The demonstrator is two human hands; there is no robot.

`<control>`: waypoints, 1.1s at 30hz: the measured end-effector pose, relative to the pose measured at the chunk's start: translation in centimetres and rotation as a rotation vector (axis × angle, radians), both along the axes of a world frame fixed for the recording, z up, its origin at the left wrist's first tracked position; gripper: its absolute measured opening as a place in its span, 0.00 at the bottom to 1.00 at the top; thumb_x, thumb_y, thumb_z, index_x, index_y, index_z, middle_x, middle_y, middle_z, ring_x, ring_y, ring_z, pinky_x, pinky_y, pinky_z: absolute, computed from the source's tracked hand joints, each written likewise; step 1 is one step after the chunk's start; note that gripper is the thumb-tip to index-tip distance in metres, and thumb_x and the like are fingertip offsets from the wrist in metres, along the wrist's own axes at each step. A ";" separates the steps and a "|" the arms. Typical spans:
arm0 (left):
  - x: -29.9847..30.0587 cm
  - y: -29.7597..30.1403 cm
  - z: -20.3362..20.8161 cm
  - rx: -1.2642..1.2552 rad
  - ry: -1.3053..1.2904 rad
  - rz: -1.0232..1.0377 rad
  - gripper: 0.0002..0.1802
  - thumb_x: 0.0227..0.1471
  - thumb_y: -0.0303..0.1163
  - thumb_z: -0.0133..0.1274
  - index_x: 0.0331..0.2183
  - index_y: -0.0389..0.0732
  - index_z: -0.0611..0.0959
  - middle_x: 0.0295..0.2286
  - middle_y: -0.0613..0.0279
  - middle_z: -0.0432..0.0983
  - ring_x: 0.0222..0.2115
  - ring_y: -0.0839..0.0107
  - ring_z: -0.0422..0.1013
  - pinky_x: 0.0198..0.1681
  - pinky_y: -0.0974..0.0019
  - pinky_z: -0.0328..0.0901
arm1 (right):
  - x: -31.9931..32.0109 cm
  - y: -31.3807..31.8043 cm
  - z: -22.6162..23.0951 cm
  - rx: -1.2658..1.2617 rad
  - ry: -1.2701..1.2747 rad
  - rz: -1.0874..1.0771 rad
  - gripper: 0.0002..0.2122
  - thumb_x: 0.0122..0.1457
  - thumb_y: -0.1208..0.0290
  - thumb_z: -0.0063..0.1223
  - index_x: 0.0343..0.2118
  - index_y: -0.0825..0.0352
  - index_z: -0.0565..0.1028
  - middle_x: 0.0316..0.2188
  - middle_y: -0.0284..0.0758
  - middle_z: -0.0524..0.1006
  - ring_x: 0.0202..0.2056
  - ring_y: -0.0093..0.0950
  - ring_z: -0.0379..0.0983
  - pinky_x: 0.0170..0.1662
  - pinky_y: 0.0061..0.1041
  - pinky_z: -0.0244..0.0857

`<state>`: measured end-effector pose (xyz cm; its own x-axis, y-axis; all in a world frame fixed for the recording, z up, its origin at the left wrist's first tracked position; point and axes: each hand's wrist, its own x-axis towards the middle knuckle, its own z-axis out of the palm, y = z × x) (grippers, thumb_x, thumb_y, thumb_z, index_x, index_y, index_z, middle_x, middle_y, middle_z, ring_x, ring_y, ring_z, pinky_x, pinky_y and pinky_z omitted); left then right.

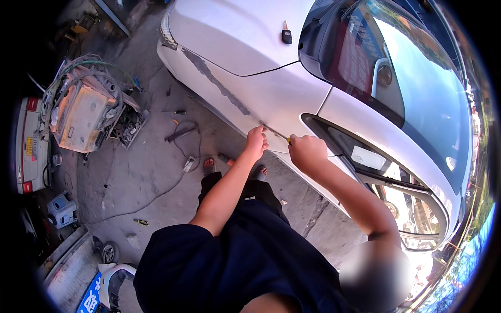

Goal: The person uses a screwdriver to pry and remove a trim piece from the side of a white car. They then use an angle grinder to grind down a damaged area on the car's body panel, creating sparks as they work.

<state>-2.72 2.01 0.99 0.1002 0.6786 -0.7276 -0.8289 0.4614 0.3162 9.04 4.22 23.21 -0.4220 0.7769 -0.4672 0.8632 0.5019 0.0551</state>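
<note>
A screwdriver [277, 133] with a thin metal shaft and a yellow end to its handle lies across the side of a white car [284, 88]. My right hand [309, 152] is closed round the handle, hiding most of it. My left hand [256, 142] is closed at the tip end of the shaft, against the front fender, and its curled fingers partly cover the spot. Just ahead of the tip, a long grey scraped or sanded strip [216, 81] runs along the fender toward the headlight [166, 31].
A car key [286, 36] rests on the hood. On the concrete floor lie a corded tool [181, 132], a power strip [188, 164], pliers [141, 222] and another small tool [180, 112]. At left stand a worn machine with hoses [83, 117] and a grey-blue plastic step stool [61, 211].
</note>
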 end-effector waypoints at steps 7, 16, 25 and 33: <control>1.6 1.0 -0.3 -0.035 -0.046 0.084 0.14 0.66 0.39 0.38 0.27 0.49 0.62 0.13 0.76 0.47 0.12 0.80 0.44 0.15 0.69 0.45 | -1.6 -1.3 -0.2 -0.040 -0.027 -0.018 0.06 0.57 0.70 0.52 0.34 0.65 0.76 0.25 0.41 0.81 0.29 0.39 0.81 0.32 0.36 0.74; 1.9 0.6 -0.9 0.005 -0.118 0.142 0.13 0.66 0.37 0.36 0.27 0.49 0.63 0.14 0.73 0.50 0.13 0.78 0.48 0.18 0.68 0.50 | 0.0 1.0 0.0 -0.008 -0.008 -0.005 0.08 0.57 0.65 0.55 0.32 0.62 0.80 0.25 0.40 0.81 0.30 0.40 0.81 0.34 0.38 0.74; 2.3 0.5 0.0 0.065 -0.031 0.152 0.13 0.68 0.38 0.37 0.30 0.47 0.64 0.16 0.73 0.53 0.14 0.79 0.50 0.17 0.69 0.51 | -0.3 1.2 -1.8 -0.002 0.039 -0.036 0.10 0.58 0.62 0.55 0.32 0.62 0.80 0.23 0.40 0.80 0.29 0.41 0.80 0.33 0.39 0.73; -0.9 0.5 -3.5 0.090 0.350 -0.235 0.19 0.66 0.42 0.39 0.32 0.36 0.71 0.17 0.63 0.62 0.13 0.70 0.59 0.15 0.62 0.60 | -4.8 0.1 0.1 -0.110 -0.068 -0.054 0.07 0.56 0.69 0.54 0.32 0.64 0.81 0.30 0.41 0.82 0.33 0.39 0.81 0.37 0.37 0.75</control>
